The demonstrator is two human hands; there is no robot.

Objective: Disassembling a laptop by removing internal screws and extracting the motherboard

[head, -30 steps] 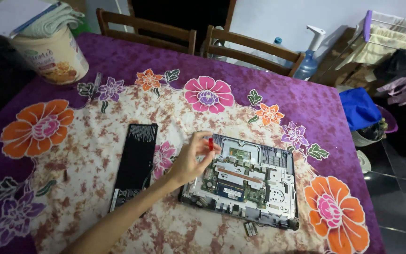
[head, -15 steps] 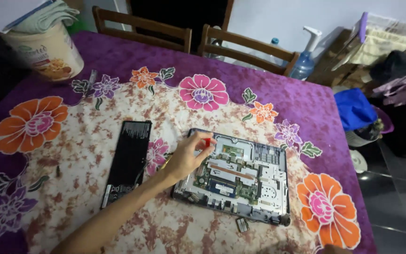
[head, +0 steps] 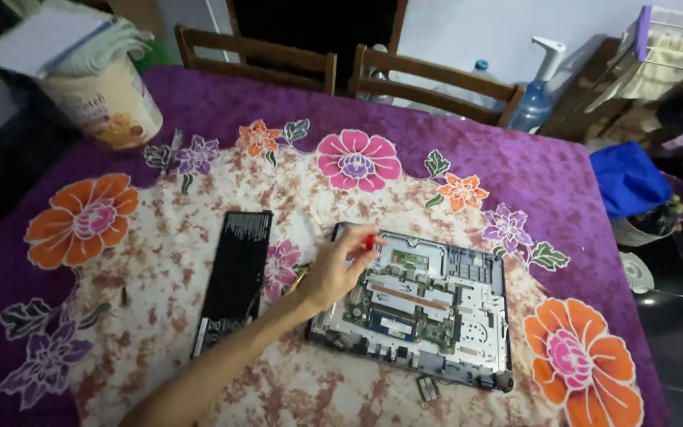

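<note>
Left hand (head: 332, 273) pinching a small red-handled screwdriver (head: 369, 241) over the upper left corner of an opened grey laptop base with bare green circuit boards (head: 420, 308), near the table's front edge. Long black battery pack (head: 235, 277) just left. Right hand out of view.

Cream cylindrical food tub (head: 108, 103) with an orange-and-yellow printed label at the table's far left corner, white label strip (head: 216, 334) on the near end of the flat black battery pack (head: 235, 277)
</note>
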